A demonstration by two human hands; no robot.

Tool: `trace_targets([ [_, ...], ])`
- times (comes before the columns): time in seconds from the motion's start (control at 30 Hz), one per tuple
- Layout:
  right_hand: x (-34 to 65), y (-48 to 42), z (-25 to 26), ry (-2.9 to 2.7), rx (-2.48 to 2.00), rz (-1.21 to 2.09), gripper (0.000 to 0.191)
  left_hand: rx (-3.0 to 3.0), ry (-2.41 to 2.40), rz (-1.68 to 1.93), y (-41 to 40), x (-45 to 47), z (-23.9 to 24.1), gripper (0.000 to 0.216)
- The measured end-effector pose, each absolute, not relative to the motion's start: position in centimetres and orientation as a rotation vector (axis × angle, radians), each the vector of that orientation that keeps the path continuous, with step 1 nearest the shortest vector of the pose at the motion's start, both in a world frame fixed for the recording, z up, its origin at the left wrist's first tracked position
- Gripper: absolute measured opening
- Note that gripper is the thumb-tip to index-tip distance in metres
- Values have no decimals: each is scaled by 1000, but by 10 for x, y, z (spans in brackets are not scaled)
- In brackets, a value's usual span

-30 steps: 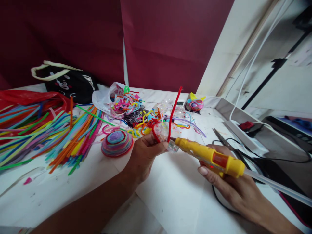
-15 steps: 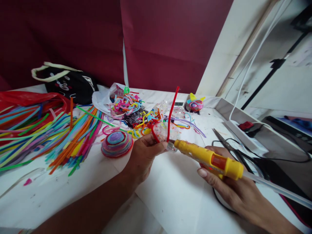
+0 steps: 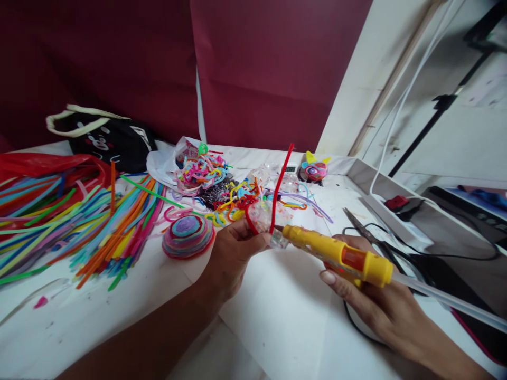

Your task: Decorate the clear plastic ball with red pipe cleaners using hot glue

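My left hand [image 3: 229,258] pinches a clear plastic piece with coloured specks [image 3: 262,215]. A red pipe cleaner [image 3: 281,184] curves along its edge, and one end stands nearly upright. My right hand [image 3: 382,309] is closed round a yellow hot glue gun [image 3: 317,245] with a pale glue stick [image 3: 447,298] coming out of its back. The gun's nozzle meets the foot of the red pipe cleaner, close to my left fingertips; whether glue is coming out I cannot tell. Beside my left wrist lies a dome of coiled pipe cleaners [image 3: 188,236] in several colours.
Loose pipe cleaners [image 3: 106,227] spread across the left, by a red plastic bag [image 3: 91,166] and a black bag [image 3: 111,140]. Tangled scraps [image 3: 204,171] lie at the back near a small colourful figure [image 3: 315,169]. Scissors [image 3: 366,227] and cables are at the right.
Both hands hold nearly the same pose, the nozzle still at the red pipe cleaner. The whole view has shifted slightly.
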State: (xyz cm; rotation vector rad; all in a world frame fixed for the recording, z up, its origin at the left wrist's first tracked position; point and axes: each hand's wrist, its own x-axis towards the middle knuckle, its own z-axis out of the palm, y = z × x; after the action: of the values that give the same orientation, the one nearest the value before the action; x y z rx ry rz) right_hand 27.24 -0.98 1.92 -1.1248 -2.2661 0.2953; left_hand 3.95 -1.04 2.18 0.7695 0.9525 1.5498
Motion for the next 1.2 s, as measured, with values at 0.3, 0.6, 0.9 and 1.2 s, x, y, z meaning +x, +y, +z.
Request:
trace_targets([
  [0.3, 271, -9, 22, -2276, -1127, 252, 35, 783, 966, 1529, -11, 38, 20, 24],
  [0.6, 271, -9, 25, -2260, -1092, 290, 32, 819, 992, 1516, -11, 38, 18, 23],
  [0.9, 272, -8, 24, -2260, -1113, 287, 35, 812, 1003, 1510, -11, 39, 19, 22],
  [1.2, 272, -8, 24, -2260, -1078, 274, 29, 833, 1014, 1500, -12, 39, 18, 20],
])
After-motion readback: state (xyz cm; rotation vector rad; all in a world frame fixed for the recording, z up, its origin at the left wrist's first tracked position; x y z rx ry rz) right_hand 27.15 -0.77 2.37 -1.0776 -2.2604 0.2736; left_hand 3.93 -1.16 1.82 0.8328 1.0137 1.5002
